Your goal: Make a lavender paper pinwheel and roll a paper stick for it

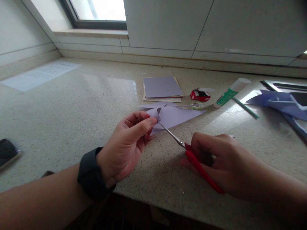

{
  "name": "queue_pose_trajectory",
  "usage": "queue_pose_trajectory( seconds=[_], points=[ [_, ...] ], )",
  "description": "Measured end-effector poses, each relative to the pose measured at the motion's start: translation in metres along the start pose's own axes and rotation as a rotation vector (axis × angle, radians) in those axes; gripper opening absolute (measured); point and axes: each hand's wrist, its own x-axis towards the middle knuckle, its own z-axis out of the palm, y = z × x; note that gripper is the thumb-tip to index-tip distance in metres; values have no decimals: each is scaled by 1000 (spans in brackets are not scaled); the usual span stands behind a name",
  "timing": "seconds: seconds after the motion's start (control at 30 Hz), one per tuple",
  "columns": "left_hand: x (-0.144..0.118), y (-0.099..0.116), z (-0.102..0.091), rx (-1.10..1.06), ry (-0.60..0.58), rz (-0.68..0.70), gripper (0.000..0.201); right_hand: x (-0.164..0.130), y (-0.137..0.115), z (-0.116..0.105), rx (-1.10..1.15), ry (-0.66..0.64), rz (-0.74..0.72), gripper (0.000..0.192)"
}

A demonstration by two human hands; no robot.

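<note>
While my left hand [127, 145] pinches the pale lilac paper's [175, 116] folded corner, my right hand [216, 159] grips red-handled scissors [192, 158], slim steel blades pointing to ten o'clock, touching that thin sheet on the speckled stone counter [72, 111].

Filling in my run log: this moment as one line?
left hand: pinches lilac paper | right hand: holds red scissors, blades at paper | surface: speckled counter

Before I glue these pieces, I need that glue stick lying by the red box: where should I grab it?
Grip the glue stick around its green-labelled middle, coming from above. It lies flat and slanted, white cap toward the wall, with open counter on both long sides.
</note>
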Motion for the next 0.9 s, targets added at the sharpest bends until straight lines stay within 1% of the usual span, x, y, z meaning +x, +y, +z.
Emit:
queue_pose_trajectory(
  seconds=[0.2, 0.3, 0.53, 0.9],
  points=[
    [-1, -1, 0, 6, -6, 8, 22, 2, 0, 0, 1, -6, -19, 32],
    [-1, 0, 0, 2, 5, 8, 23, 3, 0, 0, 2, 10, -21, 33],
    [-1, -1, -1, 6, -14, 11, 21, 1, -1, 1, 49, 35, -12, 35],
    [-1, -2, -1, -4, -30, 10, 19, -1, -1, 1, -12, 39, -31, 33]
  ],
)
